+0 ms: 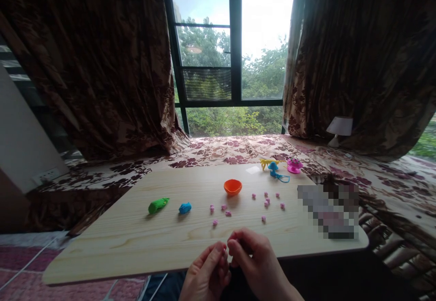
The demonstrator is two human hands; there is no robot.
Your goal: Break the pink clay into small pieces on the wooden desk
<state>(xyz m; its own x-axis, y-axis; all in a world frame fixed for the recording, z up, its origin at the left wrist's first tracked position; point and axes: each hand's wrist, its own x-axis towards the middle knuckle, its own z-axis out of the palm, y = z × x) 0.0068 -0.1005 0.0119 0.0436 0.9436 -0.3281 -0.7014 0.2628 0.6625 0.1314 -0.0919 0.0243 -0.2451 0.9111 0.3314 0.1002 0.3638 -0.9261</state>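
Above the near table edge, my left hand [208, 271] and my right hand [255, 258] meet, fingertips almost touching. Both are closed in a pinch. A tiny reddish-pink bit shows at the left fingertips, its shape too small to make out. Whatever the right fingers hold is hidden. Beyond them lie several small pink lumps, like clay, among them one near lump [215, 223] and one at the right [263, 219]. An orange bowl [233, 188] stands behind these. Over to the left rest a green lump [157, 206] and a blue lump [185, 208], both clay-like.
On the wooden table [136, 242], a yellow figure [267, 162], a blue mushroom-like figure [273, 168] and a dotted pink one [294, 165] stand far right. A blurred-out patch [330, 214] covers the right side. A lamp [339, 127] stands on the window ledge.
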